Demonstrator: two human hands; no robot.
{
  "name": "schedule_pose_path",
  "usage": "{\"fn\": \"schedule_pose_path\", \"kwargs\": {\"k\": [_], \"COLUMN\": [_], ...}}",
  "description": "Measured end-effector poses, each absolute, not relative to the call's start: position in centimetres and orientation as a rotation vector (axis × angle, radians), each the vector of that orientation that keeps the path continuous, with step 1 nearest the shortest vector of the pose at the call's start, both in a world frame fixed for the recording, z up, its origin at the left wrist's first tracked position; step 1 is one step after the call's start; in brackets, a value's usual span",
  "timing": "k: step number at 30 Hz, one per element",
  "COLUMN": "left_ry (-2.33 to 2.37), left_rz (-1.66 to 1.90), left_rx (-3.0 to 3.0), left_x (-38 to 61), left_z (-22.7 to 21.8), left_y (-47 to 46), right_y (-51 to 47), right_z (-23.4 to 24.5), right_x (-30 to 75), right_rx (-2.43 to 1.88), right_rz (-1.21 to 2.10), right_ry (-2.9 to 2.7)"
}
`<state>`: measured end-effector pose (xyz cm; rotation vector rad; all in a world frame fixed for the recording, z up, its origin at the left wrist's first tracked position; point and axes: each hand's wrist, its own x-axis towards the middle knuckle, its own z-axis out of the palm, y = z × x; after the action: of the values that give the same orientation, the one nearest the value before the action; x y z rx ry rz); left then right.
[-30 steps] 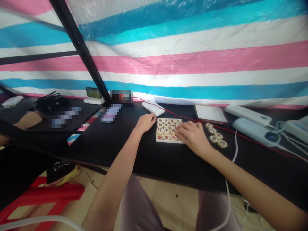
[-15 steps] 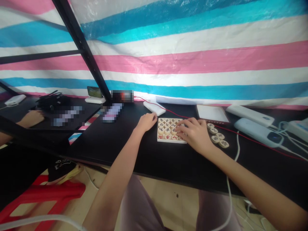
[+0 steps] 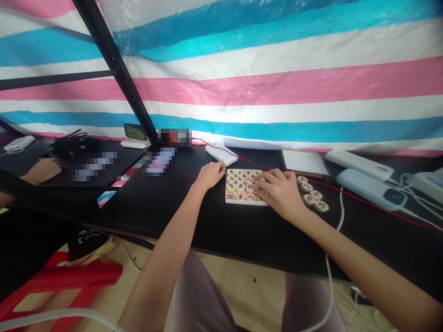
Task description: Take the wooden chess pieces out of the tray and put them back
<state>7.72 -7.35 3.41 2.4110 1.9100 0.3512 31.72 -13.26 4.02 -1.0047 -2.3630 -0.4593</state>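
A shallow white tray (image 3: 246, 202) stands on the black table, filled with rows of round wooden Chinese chess pieces (image 3: 240, 186). Black characters mark the back rows, and red ones show in front. My left hand (image 3: 210, 176) is closed at the tray's back left corner, its curled fingertips against the edge. Over the tray's right side lies my right hand (image 3: 282, 191), fingers apart and tips on the pieces there. It covers several of them, and whether one sits under its fingers is hidden. Several loose chess pieces (image 3: 308, 199) lie to the right of that hand.
Behind the tray lie a white box (image 3: 222, 154), a red cable and a white-topped flat panel (image 3: 304, 162). A light blue power bank (image 3: 370, 189) and white cables are at right. Phones lie left. A co-worker's hand (image 3: 44, 169) rests on the far-left table.
The view has shifted very slightly. Both hands, the tray and the loose chess pieces keep the same places.
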Motion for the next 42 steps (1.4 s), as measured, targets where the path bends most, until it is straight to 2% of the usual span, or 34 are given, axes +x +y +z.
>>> {"fn": "schedule_pose_path", "kwargs": {"k": [21,27,34,42], "left_ry": [1.928,1.926,1.924,1.925], "left_rz": [0.350,0.333,0.329,0.346], "left_rx": [2.446,2.421,2.428,2.437], "left_x": [7.5,7.6,7.5,7.4], "left_z": [3.2,3.4,3.3,3.3], "left_y": [-7.1,-7.0,-6.9,-7.3], "right_y": [-13.3,-14.8,-18.2,-18.8], "right_z": [4.4,5.8,2.4,2.7], "right_x": [31.7,37.6,44.5,41.3], "right_rx": [-1.030,-1.235,-1.337,-1.185], "right_rz": [-0.464,-0.495,-0.629,-0.434], "right_ry": [-2.356,-2.242,-2.333,-2.376]}}
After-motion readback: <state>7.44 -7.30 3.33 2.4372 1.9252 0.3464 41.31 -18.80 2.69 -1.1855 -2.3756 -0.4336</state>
